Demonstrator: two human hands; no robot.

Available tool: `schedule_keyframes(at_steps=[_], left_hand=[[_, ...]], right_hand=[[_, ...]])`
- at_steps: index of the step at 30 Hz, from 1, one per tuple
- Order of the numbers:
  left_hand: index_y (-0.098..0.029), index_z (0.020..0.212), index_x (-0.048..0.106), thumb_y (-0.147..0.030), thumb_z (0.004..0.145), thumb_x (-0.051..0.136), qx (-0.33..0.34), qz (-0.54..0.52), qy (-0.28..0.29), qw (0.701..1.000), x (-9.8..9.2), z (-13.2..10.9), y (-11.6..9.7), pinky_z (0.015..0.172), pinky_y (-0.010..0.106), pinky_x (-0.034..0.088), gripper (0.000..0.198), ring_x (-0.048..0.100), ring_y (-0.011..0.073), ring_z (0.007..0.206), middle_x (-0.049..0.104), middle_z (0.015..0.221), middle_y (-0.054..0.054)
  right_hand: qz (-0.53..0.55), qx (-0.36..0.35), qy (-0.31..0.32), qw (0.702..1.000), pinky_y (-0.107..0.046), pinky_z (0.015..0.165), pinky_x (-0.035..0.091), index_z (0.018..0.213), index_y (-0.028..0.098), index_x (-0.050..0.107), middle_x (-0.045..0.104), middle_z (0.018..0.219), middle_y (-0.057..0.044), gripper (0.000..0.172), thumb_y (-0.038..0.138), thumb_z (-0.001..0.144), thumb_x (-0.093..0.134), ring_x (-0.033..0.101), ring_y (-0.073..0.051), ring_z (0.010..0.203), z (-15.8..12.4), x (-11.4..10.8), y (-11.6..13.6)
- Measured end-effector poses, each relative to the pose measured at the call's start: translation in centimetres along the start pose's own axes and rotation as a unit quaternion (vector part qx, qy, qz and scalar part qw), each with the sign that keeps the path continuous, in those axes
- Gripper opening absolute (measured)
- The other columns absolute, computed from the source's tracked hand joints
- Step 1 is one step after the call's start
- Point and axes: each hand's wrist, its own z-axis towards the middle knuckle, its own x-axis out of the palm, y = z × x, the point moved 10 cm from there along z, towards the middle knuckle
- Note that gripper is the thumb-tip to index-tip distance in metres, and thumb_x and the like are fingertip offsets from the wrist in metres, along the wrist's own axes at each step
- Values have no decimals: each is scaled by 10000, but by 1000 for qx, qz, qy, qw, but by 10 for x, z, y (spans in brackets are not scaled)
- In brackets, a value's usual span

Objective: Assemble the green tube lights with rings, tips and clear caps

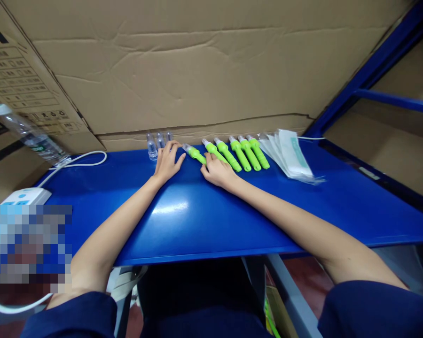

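Note:
My left hand (167,162) is on the blue table, fingers spread and the thumb apart. Its fingertips are beside several clear plastic caps (151,148), partly covering them, and close to the clear tip of a bright green handled stick (194,153). My right hand (219,171) is closed round the lower end of that stick, which lies tilted with its clear tip pointing up and left. Just right of it, a row of similar green sticks (240,153) with clear tips lies side by side, one partly hidden behind my right hand.
Flat white packets in clear wrap (291,152) lie right of the sticks. A clear bottle (33,138) leans at the left, near a white cable (91,157) and a power strip (30,195). Cardboard (197,70) walls the back; a blue frame (370,70) stands right.

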Motion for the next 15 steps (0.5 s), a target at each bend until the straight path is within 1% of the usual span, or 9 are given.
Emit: schedule_keyframes(at_steps=[3,7,11,15], left_hand=[[-181,1256,566,-344,999,502,1,3,4,1000,0,0,-1,1023,398,417,311,560,270,1294,595,1359,154],[-187,1241,579,-327,997,501,5,6,7,1000,1,0,-1,1016,390,419,292,570,263,1280,601,1344,144],[-187,1230,583,-321,998,491,5,6,13,1000,2,0,-1,1023,389,414,282,558,266,1296,596,1350,145],[-183,1217,592,-312,1002,477,4,5,19,1000,3,0,-2,1030,395,406,276,542,269,1315,587,1357,148]], right_hand=[[9,-31,-5,999,-429,940,518,1441,64,429,544,1404,-202,495,226,976,375,637,-343,1141,0,1,6],[9,-78,-30,996,-384,918,513,1407,91,479,570,1389,-174,447,265,1016,350,640,-312,1141,-2,-2,16],[-20,-102,-46,993,-350,813,506,1356,113,540,636,1311,-135,406,290,1030,375,675,-298,1057,-6,-8,24],[-42,-127,-59,989,-324,730,458,1330,135,576,697,1212,-110,381,242,1023,377,698,-282,984,-7,-14,27]])
